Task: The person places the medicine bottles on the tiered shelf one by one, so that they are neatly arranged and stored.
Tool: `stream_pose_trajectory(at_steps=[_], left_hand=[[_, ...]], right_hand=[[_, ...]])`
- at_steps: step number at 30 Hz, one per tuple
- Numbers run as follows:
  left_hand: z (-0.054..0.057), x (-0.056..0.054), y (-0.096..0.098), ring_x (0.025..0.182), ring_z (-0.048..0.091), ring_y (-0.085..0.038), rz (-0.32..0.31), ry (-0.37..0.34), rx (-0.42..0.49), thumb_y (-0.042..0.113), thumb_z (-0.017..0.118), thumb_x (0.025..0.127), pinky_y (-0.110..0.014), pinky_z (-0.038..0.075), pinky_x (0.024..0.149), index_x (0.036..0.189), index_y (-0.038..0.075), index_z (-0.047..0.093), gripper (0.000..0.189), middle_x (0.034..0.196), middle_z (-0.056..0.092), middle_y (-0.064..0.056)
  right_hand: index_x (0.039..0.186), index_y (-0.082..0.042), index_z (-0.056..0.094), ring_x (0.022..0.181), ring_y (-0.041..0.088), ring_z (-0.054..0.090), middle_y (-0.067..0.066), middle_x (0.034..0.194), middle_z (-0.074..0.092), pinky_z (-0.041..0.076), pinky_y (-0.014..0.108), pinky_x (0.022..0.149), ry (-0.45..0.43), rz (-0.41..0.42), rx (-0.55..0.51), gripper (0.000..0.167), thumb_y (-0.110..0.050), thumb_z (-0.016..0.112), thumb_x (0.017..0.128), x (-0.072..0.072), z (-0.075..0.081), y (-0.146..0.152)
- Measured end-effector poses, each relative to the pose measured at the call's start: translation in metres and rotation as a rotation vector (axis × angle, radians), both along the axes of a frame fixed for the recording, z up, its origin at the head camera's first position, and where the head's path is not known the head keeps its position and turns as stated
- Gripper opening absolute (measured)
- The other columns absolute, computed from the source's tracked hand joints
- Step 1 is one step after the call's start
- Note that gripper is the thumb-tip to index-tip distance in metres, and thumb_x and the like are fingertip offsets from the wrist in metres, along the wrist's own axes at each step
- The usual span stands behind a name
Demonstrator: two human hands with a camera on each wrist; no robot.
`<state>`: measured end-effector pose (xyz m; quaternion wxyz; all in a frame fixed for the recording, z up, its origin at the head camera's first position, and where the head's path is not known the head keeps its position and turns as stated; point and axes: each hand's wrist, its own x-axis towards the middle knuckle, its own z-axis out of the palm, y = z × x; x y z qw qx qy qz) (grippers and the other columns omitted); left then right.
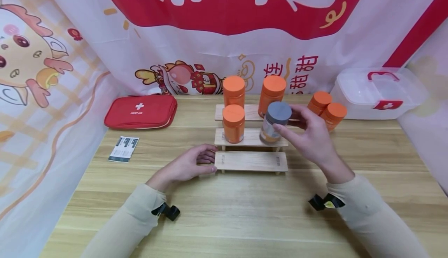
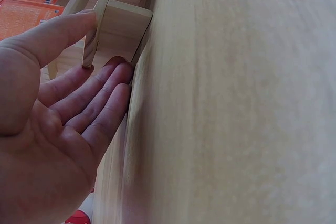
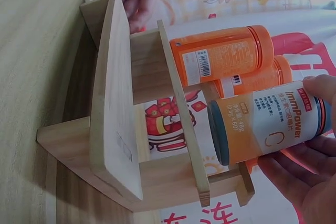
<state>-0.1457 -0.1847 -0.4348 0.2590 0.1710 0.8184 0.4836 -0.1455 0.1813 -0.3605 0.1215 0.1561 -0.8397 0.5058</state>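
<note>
A light wooden three-step rack stands mid-table. My left hand holds the left end of its lowest board, thumb and index finger on either edge in the left wrist view. My right hand grips a pill bottle with a grey lid and a white-and-orange label, at the right end of the middle step. Whether its base touches the board I cannot tell. An orange bottle stands on the middle step's left. On the top step are another orange bottle at left and one more orange bottle at right.
Two orange bottles stand behind my right hand, beside a clear plastic first-aid box. At the left lie a red first-aid pouch and a small printed card. A printed cloth hangs behind the table.
</note>
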Motion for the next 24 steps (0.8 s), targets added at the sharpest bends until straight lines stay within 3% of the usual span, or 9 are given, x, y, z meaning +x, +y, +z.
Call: stream_pose_trajectory(at_steps=[6, 10, 24], left_hand=[[-0.0011, -0.0007, 0.0001, 0.132, 0.065, -0.029, -0.007, 0.002, 0.017, 0.014, 0.079, 0.099, -0.048, 0.054, 0.117, 0.151, 0.004, 0.053, 0.060, 0.141, 0.068, -0.014], [-0.0007, -0.0007, -0.0004, 0.131, 0.065, -0.029, -0.010, 0.007, 0.018, 0.013, 0.080, 0.098, -0.048, 0.054, 0.117, 0.151, 0.003, 0.053, 0.060, 0.140, 0.068, -0.014], [-0.0020, -0.0010, -0.0007, 0.132, 0.065, -0.030, -0.019, 0.015, 0.015, 0.015, 0.079, 0.099, -0.049, 0.054, 0.117, 0.152, 0.003, 0.052, 0.061, 0.141, 0.067, -0.015]], right_hand=[[0.143, 0.000, 0.062, 0.117, 0.027, 0.070, 0.017, 0.132, 0.072, 0.055, 0.007, 0.095, -0.029, 0.012, 0.007, 0.056, -0.014, 0.085, 0.094, -0.0025, -0.0007, -0.0029], [0.146, 0.001, 0.060, 0.119, 0.033, 0.070, 0.019, 0.134, 0.071, 0.055, 0.007, 0.094, -0.047, 0.017, 0.018, 0.059, -0.014, 0.085, 0.095, -0.0036, -0.0020, -0.0044], [0.143, -0.001, 0.061, 0.119, 0.034, 0.071, 0.016, 0.133, 0.067, 0.054, 0.005, 0.094, -0.040, 0.011, 0.062, 0.056, -0.016, 0.086, 0.095, -0.0065, -0.0074, -0.0063]])
